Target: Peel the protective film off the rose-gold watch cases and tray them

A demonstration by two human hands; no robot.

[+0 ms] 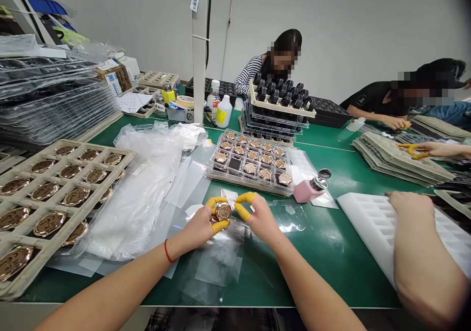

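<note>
Yellow finger covers are on both of my hands. My left hand (206, 223) grips a round rose-gold watch case (223, 211) by its edge, the side with printed marks facing up. Right beside it, my right hand (255, 213) has its thumb and finger pinched together at a small white cloth (230, 197) behind the case; how much of the cloth it holds is hard to see. Beyond my hands lies a clear plastic tray (211, 173) of similar cases, with one compartment showing no case. Thin clear film (217, 272) lies below my hands.
At left are a beige tray (40, 242) of cases and plastic bags (128, 213). A pink pump bottle (308, 189) and white foam tray (362, 223) stand right. Another person's arm (419, 252) reaches in over the foam. Two people sit across the green table (324, 267).
</note>
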